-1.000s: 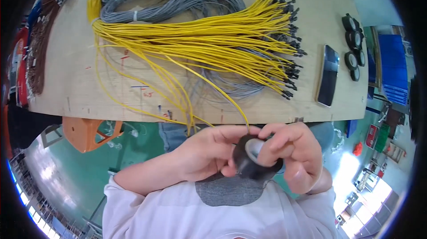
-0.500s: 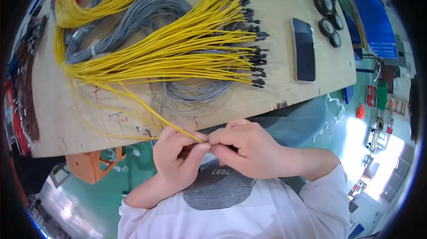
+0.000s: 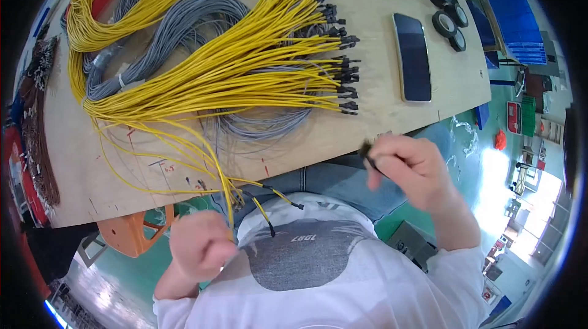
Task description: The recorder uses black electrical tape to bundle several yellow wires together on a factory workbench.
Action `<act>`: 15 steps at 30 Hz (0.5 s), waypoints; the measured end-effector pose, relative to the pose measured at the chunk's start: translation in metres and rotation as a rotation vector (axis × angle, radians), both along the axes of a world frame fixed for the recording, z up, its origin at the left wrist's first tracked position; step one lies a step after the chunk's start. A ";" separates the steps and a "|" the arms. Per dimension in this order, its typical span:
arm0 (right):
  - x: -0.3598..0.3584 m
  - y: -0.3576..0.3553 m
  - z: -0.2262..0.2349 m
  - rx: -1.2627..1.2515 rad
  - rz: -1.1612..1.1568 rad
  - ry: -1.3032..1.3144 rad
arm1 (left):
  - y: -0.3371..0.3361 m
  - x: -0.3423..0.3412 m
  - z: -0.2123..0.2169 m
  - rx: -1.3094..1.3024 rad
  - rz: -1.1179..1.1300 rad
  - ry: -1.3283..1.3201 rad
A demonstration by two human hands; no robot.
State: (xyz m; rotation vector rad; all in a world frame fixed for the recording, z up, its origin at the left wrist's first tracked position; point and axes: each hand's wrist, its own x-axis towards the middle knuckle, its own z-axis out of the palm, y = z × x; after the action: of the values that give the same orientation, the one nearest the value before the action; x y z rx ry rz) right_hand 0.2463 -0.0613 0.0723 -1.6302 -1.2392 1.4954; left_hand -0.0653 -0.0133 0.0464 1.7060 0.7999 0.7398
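My right hand [image 3: 411, 170] is raised over the table's front edge, closed in a pinch on a small dark piece [image 3: 366, 149] that is blurred, its kind unclear. Down at the left, my left hand [image 3: 202, 246] is curled and smeared by motion; whatever it may hold is hidden. Close beside its fingers hang several loose yellow wires [image 3: 228, 189], two ending in black connectors [image 3: 272, 228] over my lap. They run from a large bundle of yellow wires [image 3: 202, 87] on the table, whose black connector ends [image 3: 348, 77] fan out to the right.
Coils of grey wire [image 3: 184, 20] lie among the yellow bundle on the wooden table [image 3: 373, 84]. A phone [image 3: 414, 56] and several rolls of black tape [image 3: 444, 22] are at the right. An orange stool [image 3: 125, 234] stands below the left edge; brown wires [image 3: 33, 139] lie far left.
My hands, together at the tip of a yellow wire before, have parted. The right moved right and up with a dark piece; the left moved down and left. Loose wire ends now hang between them.
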 end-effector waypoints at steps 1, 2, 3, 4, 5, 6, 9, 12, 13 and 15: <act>-0.004 0.007 -0.008 0.283 0.071 -0.337 | 0.005 -0.001 0.004 0.231 -0.136 0.142; -0.005 0.013 -0.020 0.527 0.088 -0.686 | 0.004 0.002 0.007 0.281 -0.079 0.147; -0.010 0.021 -0.034 0.613 0.089 -0.808 | -0.002 -0.002 0.011 0.326 -0.001 0.166; -0.011 0.025 -0.047 0.694 0.081 -0.941 | -0.003 -0.003 0.018 0.399 -0.005 0.309; -0.012 0.027 -0.056 0.750 0.061 -1.039 | -0.004 -0.001 0.016 0.404 -0.002 0.313; -0.013 0.028 -0.062 0.761 0.066 -1.023 | -0.009 -0.002 0.016 0.482 -0.086 0.435; -0.013 0.030 -0.069 0.800 0.058 -1.097 | -0.020 0.003 -0.005 0.554 -0.347 0.741; -0.014 0.025 -0.057 0.764 0.128 -0.999 | -0.015 0.005 -0.026 0.527 -0.472 0.828; -0.018 0.020 -0.042 0.720 0.137 -0.926 | -0.007 0.012 -0.017 0.491 -0.435 0.774; -0.031 0.012 -0.016 0.732 0.106 -0.773 | 0.004 0.031 -0.002 0.521 -0.237 0.613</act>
State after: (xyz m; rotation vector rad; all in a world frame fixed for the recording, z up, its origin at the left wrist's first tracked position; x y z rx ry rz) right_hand 0.2148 -0.0491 0.0564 -1.6372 -1.9895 0.2978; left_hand -0.0346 -0.0090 0.0442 2.5117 0.8304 0.2579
